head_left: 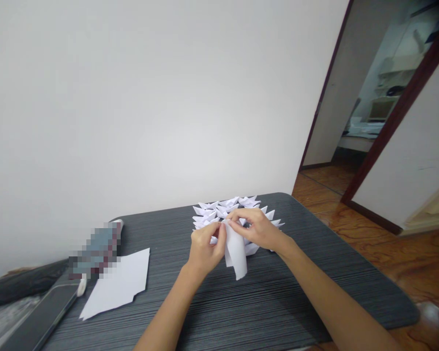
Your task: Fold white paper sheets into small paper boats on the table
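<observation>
Between my two hands hangs a white sheet of paper (236, 251), pinched at its top edge and curling downward above the table. My left hand (207, 246) grips its upper left corner between thumb and fingers. Close beside it, my right hand (254, 226) pinches the same top edge from the right, so the fingertips nearly meet. Just behind the hands, several folded white paper boats (207, 209) with pointed ends stand in rows; my hands and the sheet hide some of them.
Flat white paper sheets (119, 282) lie at the left of the dark wood-grain table (161, 234). A blurred-out item (97, 248) and a dark phone-like slab (40, 317) are farther left. A white wall (168, 97) rises behind; a doorway stands at the right.
</observation>
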Motion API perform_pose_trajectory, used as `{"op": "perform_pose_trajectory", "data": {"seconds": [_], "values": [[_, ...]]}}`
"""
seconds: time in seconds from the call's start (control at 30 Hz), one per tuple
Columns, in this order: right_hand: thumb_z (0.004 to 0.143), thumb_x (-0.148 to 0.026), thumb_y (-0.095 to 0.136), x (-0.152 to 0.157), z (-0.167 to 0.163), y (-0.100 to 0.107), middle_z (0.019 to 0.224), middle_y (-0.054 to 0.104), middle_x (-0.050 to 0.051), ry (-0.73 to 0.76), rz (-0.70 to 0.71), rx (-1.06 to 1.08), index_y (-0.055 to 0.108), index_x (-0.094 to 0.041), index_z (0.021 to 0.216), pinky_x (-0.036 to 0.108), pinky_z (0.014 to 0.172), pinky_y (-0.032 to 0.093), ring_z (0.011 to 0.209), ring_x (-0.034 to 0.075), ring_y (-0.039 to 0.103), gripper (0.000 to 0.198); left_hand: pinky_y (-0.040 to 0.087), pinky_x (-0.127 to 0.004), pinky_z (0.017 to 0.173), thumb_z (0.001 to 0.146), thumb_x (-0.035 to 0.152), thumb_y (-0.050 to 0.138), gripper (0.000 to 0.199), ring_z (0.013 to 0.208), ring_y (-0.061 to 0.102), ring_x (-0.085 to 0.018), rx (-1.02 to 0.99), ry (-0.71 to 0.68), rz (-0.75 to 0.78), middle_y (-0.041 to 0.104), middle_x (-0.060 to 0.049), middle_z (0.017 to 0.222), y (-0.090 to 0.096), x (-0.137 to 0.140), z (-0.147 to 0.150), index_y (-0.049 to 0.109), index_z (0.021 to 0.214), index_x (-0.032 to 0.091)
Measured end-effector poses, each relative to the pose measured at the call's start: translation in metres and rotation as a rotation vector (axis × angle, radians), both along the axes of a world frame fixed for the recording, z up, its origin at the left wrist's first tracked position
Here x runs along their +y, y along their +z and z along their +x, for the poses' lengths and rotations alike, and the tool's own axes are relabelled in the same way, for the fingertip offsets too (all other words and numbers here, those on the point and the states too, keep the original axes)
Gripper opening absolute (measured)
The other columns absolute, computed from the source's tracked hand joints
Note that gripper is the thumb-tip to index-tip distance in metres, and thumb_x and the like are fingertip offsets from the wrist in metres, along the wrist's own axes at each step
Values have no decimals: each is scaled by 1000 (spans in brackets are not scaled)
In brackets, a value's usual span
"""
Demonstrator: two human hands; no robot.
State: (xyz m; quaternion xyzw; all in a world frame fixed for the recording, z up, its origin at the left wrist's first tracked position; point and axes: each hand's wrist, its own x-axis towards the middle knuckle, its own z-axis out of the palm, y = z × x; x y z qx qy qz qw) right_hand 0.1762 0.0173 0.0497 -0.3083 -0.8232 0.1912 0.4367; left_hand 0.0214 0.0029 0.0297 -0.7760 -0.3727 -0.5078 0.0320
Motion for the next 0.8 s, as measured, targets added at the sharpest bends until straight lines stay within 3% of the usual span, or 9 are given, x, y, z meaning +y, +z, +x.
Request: {"op": "perform_pose_trajectory", "data": {"seconds": [0.1, 0.2, 0.3, 0.4, 0.5, 0.63, 0.8], "values": [[74, -20, 51, 3, -3, -3, 76, 60, 3, 19, -113, 139, 56, -16, 72, 25, 68, 42, 73, 13, 55, 7, 38, -16, 46, 77, 19, 45, 20, 41, 51, -7, -22, 18, -17, 57, 0, 49, 0, 1, -1, 57, 63, 13], [68, -26, 59, 10, -8, -9, 78, 60, 3, 40, -407, 397, 55, -16, 90, 23, 62, 44, 70, 12, 56, 23, 38, -16, 45, 77, 21, 44, 22, 41, 50, -7, -53, 46, -58, 55, 1, 46, 0, 2, -3, 58, 62, 13], [66, -33, 60, 17, -11, -15, 65, 59, 1, 50, -635, 505, 59, -12, 77, 22, 54, 42, 58, 10, 53, 24, 37, -16, 44, 78, 22, 44, 23, 40, 48, -7, -74, 41, -110, 53, 2, 44, 1, 2, -4, 58, 61, 13], [63, -36, 63, 20, -15, -17, 58, 58, 0, 31, -686, 598, 60, -11, 62, 21, 52, 40, 52, 8, 50, 25, 36, -16, 43, 78, 23, 44, 25, 39, 46, -7, -107, 19, -195, 50, 2, 42, 0, 4, -4, 56, 58, 13], [59, -39, 65, 18, -18, -18, 58, 60, 0, -6, -714, 657, 61, -11, 64, 21, 51, 39, 51, 8, 50, 28, 35, -16, 43, 78, 25, 44, 28, 39, 44, -6, -193, 4, -286, 48, 3, 42, -4, 7, -4, 54, 55, 13], [57, -42, 66, 15, -19, -19, 55, 59, 0, 54, -832, 512, 60, -10, 62, 21, 49, 39, 48, 8, 50, 33, 37, -17, 44, 77, 27, 45, 26, 42, 46, -7, -332, -8, -361, 50, 2, 45, -7, 12, -7, 55, 58, 13], [55, -39, 68, 15, -18, -21, 51, 58, 0, 40, -830, 440, 58, -10, 58, 19, 43, 36, 45, 7, 49, 31, 34, -16, 41, 75, 29, 47, 26, 42, 41, -6, -439, -31, -416, 47, 2, 45, -6, 18, -11, 55, 57, 12]]}}
